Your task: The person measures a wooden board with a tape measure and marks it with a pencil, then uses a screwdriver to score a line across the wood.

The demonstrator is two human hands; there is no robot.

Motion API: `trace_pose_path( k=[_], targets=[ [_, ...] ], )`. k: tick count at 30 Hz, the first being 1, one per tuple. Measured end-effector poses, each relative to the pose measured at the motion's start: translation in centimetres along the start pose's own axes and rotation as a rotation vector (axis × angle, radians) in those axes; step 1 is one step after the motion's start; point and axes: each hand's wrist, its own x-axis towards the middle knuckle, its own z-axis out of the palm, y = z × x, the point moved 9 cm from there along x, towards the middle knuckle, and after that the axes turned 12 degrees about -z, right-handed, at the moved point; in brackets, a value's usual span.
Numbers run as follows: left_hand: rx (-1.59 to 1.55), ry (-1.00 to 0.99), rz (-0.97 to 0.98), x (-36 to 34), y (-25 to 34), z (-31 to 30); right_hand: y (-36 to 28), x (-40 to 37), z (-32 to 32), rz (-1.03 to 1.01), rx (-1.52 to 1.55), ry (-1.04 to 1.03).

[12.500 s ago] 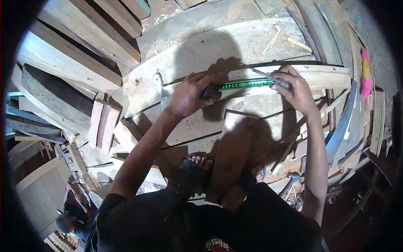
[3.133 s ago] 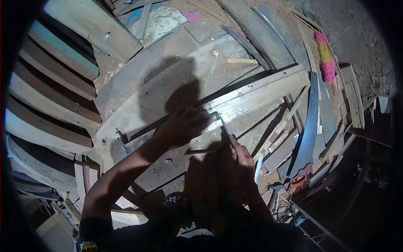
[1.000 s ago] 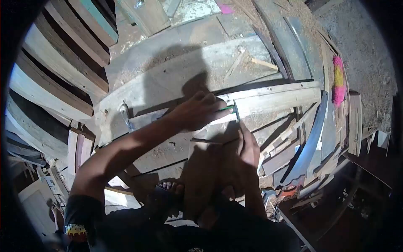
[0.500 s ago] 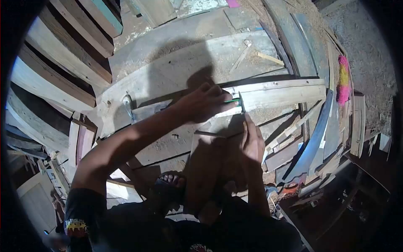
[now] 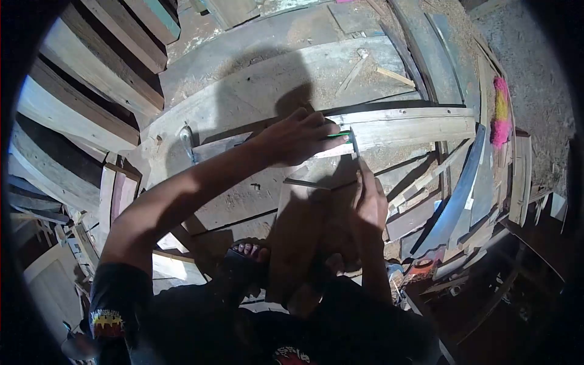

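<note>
A pale wooden board [image 5: 420, 125] lies across in front of me, with a few dark holes near its far edge. My left hand [image 5: 301, 141] is closed over its left part, pinching a slim green thing [image 5: 340, 134] whose kind I cannot tell. Its end meets a narrow, dark, straight strip [image 5: 355, 143] lying crosswise over the board. The near end of that strip is between the fingers of my right hand [image 5: 370, 199], held just off the board's near edge. My left hand hides the board beneath it.
A hand saw [image 5: 453, 198] with an orange handle lies at the right. Beyond it rests a fluffy pink and yellow thing [image 5: 500, 112]. Curved timbers [image 5: 91, 76] line the upper left. A metal tool [image 5: 187, 143] lies left of my arm. My foot [image 5: 251, 250] is below.
The view has shifted slightly, so the board sits a little higher in it. More of the green thing shows beside the strip. Both hands keep their grips.
</note>
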Motion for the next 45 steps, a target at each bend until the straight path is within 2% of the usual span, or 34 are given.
trace_pose_path(
  k=[2, 6, 10, 14, 15, 16, 21, 22, 25, 26, 32, 33, 34, 36, 38, 40, 42, 45],
  targets=[
    [0.02, 0.023, 0.003, 0.0, 0.2, 0.0, -0.5, 0.8, -0.1, -0.064, -0.012, 0.045],
    [0.01, -0.041, -0.022, 0.3, 0.1, 0.0, 0.3, -0.8, 0.2, 0.007, 0.032, 0.022],
    [-0.008, -0.026, -0.012, 0.1, 0.2, 0.3, -0.3, 0.8, 0.1, -0.075, 0.033, 0.058],
    [0.037, 0.046, 0.007, 0.0, 0.2, 0.2, 0.8, -1.3, 0.7, 0.009, 0.001, 0.043],
    [0.038, -0.073, -0.033, 0.3, 0.1, 0.5, 0.4, -0.7, 0.5, -0.027, 0.021, 0.055],
    [-0.005, -0.006, -0.014, 0.1, 0.2, 0.0, -0.4, 0.1, 0.0, -0.015, 0.037, 0.055],
    [0.02, -0.077, -0.048, 0.3, 0.1, 0.2, -0.4, -0.9, -0.1, 0.045, 0.037, 0.025],
    [-0.032, -0.017, -0.035, 0.1, 0.2, -0.4, -0.2, -1.4, 0.3, 0.053, 0.031, 0.014],
    [-0.029, -0.029, -0.033, 0.1, 0.3, -0.2, -0.5, -0.2, 0.0, -0.013, 0.07, 0.042],
    [-0.027, -0.025, -0.015, 0.1, 0.3, -0.4, -0.3, 0.2, 0.4, 0.064, 0.031, -0.002],
    [-0.019, 0.01, -0.013, 0.4, 0.4, -1.4, 0.9, -4.6, 0.3, -0.079, 0.053, 0.061],
    [-0.037, -0.015, -0.023, 0.5, 0.5, -1.5, 1.3, -5.5, 0.1, -0.071, 0.131, 0.082],
    [-0.054, -0.038, -0.029, 0.7, 0.4, -1.6, 1.1, -6.5, -0.9, -0.162, 0.135, 0.192],
    [-0.044, -0.034, -0.024, 0.8, 0.6, -2.1, 4.0, -9.6, -1.5, 0.077, 0.206, 0.078],
    [-0.071, -0.051, -0.012, 0.8, 0.5, -1.9, 6.3, -11.1, -1.8, 0.17, 0.219, -0.007],
    [-0.128, -0.028, -0.007, 0.6, 0.4, -2.5, 6.1, -12.1, -2.5, 0.075, 0.086, -0.05],
    [-0.232, -0.092, -0.063, 0.6, -0.6, -2.2, 7.3, -15.0, -1.4, 0.34, 0.068, -0.415],
    [-0.347, -0.098, -0.173, -0.2, -2.0, -2.7, 6.2, -16.6, -0.9, 0.313, -0.011, -0.531]
  ],
)
